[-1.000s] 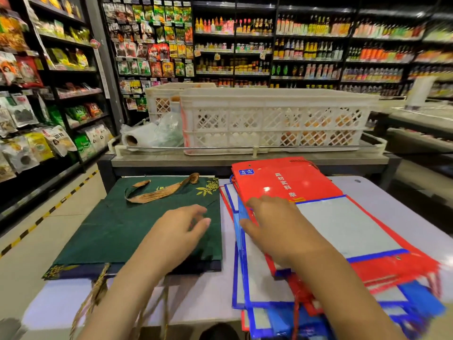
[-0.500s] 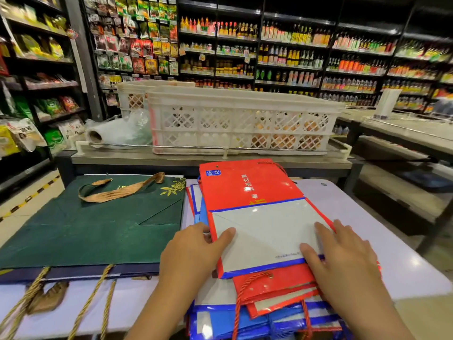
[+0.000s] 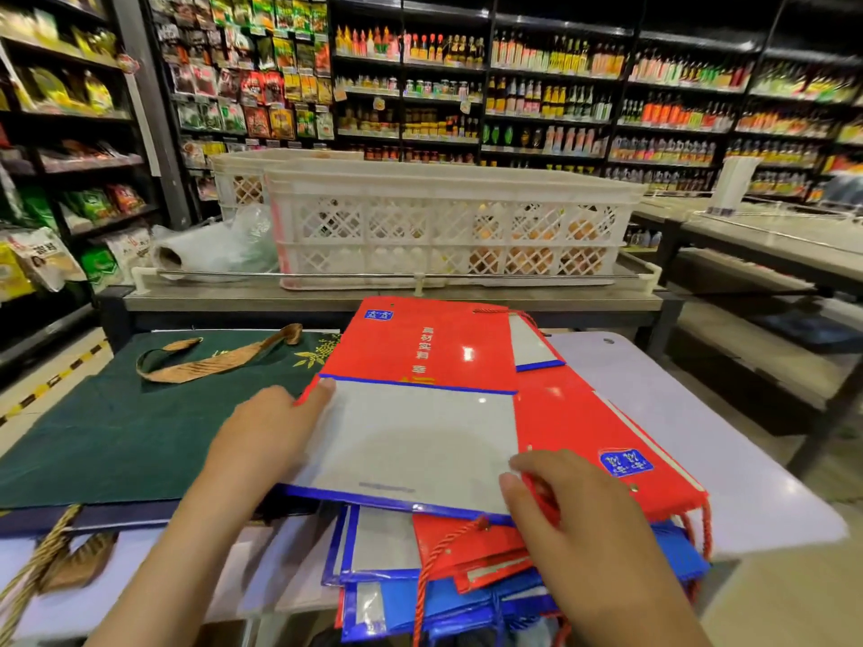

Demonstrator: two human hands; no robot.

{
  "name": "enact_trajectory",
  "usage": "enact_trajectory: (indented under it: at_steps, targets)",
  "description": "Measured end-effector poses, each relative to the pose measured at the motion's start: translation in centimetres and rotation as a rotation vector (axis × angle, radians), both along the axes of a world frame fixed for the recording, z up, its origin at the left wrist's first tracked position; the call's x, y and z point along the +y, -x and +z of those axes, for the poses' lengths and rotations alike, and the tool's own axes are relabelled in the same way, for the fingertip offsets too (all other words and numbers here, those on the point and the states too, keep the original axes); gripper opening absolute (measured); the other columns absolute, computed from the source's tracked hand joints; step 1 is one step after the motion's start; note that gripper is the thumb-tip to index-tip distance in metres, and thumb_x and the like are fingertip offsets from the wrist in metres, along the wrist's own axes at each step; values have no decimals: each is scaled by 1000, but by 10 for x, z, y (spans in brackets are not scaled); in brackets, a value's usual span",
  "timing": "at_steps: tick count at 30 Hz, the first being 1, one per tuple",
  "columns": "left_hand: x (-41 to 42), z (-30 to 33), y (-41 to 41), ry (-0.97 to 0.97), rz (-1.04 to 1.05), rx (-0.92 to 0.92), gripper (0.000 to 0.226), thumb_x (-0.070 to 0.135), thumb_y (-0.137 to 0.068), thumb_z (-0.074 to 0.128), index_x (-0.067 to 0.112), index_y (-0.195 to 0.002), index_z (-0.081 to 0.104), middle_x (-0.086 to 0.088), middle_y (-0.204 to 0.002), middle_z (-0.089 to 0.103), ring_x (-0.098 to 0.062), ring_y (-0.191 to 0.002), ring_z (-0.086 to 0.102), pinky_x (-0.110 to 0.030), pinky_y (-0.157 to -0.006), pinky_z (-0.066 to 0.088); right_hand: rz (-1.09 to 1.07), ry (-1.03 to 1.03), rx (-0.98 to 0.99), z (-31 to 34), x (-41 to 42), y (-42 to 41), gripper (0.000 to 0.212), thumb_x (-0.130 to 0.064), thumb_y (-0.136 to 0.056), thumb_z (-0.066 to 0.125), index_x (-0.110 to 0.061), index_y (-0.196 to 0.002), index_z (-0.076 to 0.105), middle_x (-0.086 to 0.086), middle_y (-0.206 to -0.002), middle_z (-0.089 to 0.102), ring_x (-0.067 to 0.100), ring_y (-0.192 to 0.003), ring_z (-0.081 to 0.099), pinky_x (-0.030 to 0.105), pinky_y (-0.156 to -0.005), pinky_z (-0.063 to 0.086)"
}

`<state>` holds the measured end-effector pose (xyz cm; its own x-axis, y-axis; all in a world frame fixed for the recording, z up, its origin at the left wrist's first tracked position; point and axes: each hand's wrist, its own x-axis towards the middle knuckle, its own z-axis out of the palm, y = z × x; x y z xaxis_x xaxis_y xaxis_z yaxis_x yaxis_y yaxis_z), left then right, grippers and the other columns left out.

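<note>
A flat red and white gift bag (image 3: 420, 413) with a blue border lies uppermost on a stack of red and blue folded bags (image 3: 467, 581) on a white table (image 3: 728, 450). My left hand (image 3: 266, 436) holds its left edge, thumb on top at the corner. My right hand (image 3: 569, 511) pinches its lower right corner, over another red bag (image 3: 593, 427) lying slanted beneath. A flat dark green bag (image 3: 107, 431) with tan ribbon handles lies to the left.
A white lattice crate (image 3: 448, 226) holding round produce stands on a metal counter behind the table, with a roll of plastic bags (image 3: 205, 249) at its left. Stocked shop shelves fill the background and left side. Another counter (image 3: 770, 245) runs along the right.
The top red and white bag has lifted and shifted left off the pile. My left hand went to its left edge, my right hand to its lower right corner. The camera moved closer.
</note>
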<state>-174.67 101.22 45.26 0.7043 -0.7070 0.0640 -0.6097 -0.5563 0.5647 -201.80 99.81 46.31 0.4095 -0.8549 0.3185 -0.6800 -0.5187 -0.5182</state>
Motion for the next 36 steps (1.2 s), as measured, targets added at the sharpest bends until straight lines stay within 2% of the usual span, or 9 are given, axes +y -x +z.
enact_trajectory:
  at_steps: [5,8,12,17,21,25,29,32,36]
  targets:
    - [3,2,-31,-6,101,-71,56,58,-92,39,10,-67,49,-11,-75,59,-32,-74,56,-34,-63,38,125,-126,-103,1,6,-15,30,-53,-81,44,-34,-88,67,-16,-80,66,0,-85,60,16,-76,46]
    - [10,3,-32,91,125,-85,45,52,-91,49,12,-72,55,-7,-72,58,-30,-72,55,-35,-63,38,142,-79,-143,4,3,-18,15,-43,-89,51,-38,-93,64,-20,-90,64,-2,-92,57,17,-84,45]
    - [14,9,-32,368,92,7,35,42,-92,56,8,-84,59,-5,-77,58,-27,-77,50,-37,-64,35,-4,25,259,-1,-15,-11,52,-55,-98,26,-34,-145,28,-13,-151,29,8,-141,20,26,-115,14]
    - [13,18,-43,609,116,220,46,32,-94,58,-7,-70,53,-16,-70,54,-21,-60,43,-31,-53,30,-24,-109,460,-7,-30,-1,64,-60,-96,25,-35,-152,6,-8,-161,-3,14,-148,-3,33,-118,2]
    - [18,23,-46,697,78,327,31,30,-94,59,8,-73,60,-4,-65,58,2,-41,48,-11,-41,36,-49,-115,451,-7,-44,4,62,-59,-96,28,-35,-151,12,-8,-161,2,14,-148,2,34,-120,6]
    - [25,23,-55,700,-6,327,24,31,-91,62,16,-72,67,9,-60,64,-2,-56,53,-22,-55,41,-75,-147,440,-10,-61,7,60,-56,-97,31,-33,-150,18,-5,-161,8,16,-148,6,34,-120,8]
    - [30,21,-61,524,-165,290,15,20,-90,64,7,-82,67,0,-64,68,3,-45,54,-9,-45,40,-54,-184,431,-9,-68,10,60,-55,-97,34,-32,-150,20,-4,-160,11,16,-147,9,33,-119,9]
    - [33,14,-68,355,-280,197,16,27,-87,67,16,-76,68,-11,-68,67,-9,-59,57,-23,-57,42,1,-237,398,-3,-77,17,54,-48,-96,44,-28,-145,33,-2,-154,29,17,-141,26,36,-116,21]
    - [33,8,-75,246,-312,74,18,44,-84,69,31,-73,65,12,-61,64,-1,-54,57,-31,-57,41,-102,-127,271,13,-119,15,33,-16,-94,51,-16,-127,51,10,-125,59,26,-115,54,32,-92,41]
